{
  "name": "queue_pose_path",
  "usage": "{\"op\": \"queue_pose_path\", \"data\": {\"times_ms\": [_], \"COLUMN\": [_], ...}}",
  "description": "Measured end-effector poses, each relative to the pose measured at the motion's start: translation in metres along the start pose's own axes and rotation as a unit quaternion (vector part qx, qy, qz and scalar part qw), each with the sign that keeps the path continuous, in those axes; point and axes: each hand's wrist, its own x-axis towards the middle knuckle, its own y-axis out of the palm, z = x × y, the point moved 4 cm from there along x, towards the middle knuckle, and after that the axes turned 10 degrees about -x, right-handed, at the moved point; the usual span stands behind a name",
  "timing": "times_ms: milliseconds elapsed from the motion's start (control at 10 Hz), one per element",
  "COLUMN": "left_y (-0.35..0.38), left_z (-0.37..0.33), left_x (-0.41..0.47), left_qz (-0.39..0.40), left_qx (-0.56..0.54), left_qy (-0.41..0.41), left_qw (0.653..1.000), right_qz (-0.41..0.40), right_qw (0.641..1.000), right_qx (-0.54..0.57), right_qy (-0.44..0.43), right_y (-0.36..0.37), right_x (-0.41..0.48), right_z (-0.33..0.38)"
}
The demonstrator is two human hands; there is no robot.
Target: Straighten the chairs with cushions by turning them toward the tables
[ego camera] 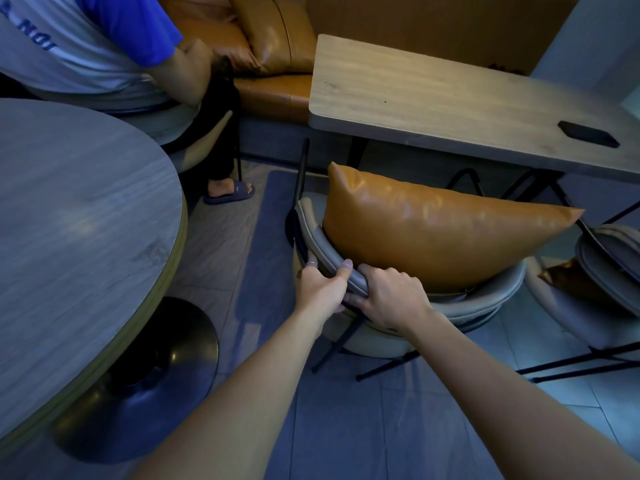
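Both hands on curved grey backrest of chair [478,303], side by side, almost touching. Left hand [320,289] wrapped over top rail, thumb lying along rail, ring visible on one finger. Right hand [389,299] clenched over same rail just right of left, knuckles up, fingers curled under padded edge.

Chair sits just before rectangular wooden table [450,109], seat toward table edge, black metal legs on floor. Tan leather cushion [433,237] propped upright against inside of backrest, one corner pointing right, top edge reaching about level with table's underside.

Second grey chair [609,271] at right, partly out of frame, dark brown cushion corner [568,278] showing on it; orientation hard to judge from this angle. Dark flat object, possibly a phone [588,133], on right end of table.

Round grey table [69,202] on pedestal base at left. Seated person [104,46] in blue and white shirt beyond it, sandalled foot on floor. Tan leather bench [270,88] with matching pillow behind rectangular table.
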Motion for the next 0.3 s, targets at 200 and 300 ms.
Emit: {"op": "queue_pose_path", "data": {"times_ms": [200, 300], "left_y": [-0.009, -0.015], "left_z": [-0.004, -0.026], "left_x": [-0.001, -0.014], "left_qz": [-0.004, -0.051], "left_qx": [0.128, 0.266], "left_qy": [-0.01, 0.009], "left_qw": [0.992, 0.963], "right_qz": [0.078, 0.105], "right_qw": [0.995, 0.989], "right_qx": [0.063, 0.097], "right_qy": [0.031, 0.042], "right_y": [-0.002, -0.011], "right_x": [-0.004, -0.004], "right_z": [-0.003, -0.01]}}
